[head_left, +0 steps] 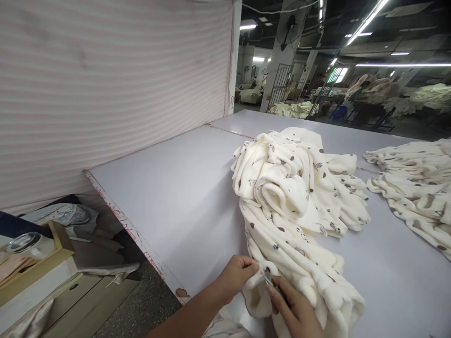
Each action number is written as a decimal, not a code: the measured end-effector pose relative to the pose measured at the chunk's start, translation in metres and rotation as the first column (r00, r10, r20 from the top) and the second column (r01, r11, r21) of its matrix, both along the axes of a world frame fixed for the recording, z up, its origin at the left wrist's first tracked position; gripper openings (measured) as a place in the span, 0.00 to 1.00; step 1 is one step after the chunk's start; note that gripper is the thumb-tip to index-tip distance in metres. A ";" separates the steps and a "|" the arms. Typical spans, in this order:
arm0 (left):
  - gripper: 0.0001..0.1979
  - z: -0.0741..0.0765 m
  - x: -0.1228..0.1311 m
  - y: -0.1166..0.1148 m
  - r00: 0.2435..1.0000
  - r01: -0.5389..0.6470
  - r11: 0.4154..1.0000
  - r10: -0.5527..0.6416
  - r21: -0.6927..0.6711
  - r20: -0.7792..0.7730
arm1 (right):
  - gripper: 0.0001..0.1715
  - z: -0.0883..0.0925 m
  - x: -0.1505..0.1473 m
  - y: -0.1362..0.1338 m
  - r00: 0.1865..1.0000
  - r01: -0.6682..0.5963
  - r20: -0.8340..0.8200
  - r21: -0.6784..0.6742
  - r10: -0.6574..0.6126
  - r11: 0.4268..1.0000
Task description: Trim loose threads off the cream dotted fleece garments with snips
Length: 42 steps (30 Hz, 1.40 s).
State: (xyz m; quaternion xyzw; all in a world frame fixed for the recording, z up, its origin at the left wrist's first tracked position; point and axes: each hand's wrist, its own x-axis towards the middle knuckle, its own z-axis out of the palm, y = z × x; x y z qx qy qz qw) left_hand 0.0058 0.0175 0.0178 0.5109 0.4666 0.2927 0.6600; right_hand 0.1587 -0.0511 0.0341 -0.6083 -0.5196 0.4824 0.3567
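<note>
A cream fleece garment [282,188] with dark brown and grey printed spots lies in a bunched heap, its lower part running down toward me. My left hand [237,277] is closed in a pinch on the edge of the fleece. Just right of it, my right hand [294,305] is closed around small thread snips [268,277], whose metal tip points at the pinched edge. Most of their handle is hidden by my fingers. The fleece hangs in a loose fold below both hands.
The pale table [169,202] has red marks along its left edge. More spotted fleece [419,188] is piled at the right. A striped cloth sheet [116,75] hangs behind the table. At lower left, a wooden tray [63,249] holds a tape roll [30,244].
</note>
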 end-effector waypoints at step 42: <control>0.10 -0.005 0.012 -0.033 0.943 0.162 0.987 -0.154 -0.004 0.296 | 0.19 -0.006 0.009 -0.008 0.995 0.010 0.100 0.103 -0.021 0.995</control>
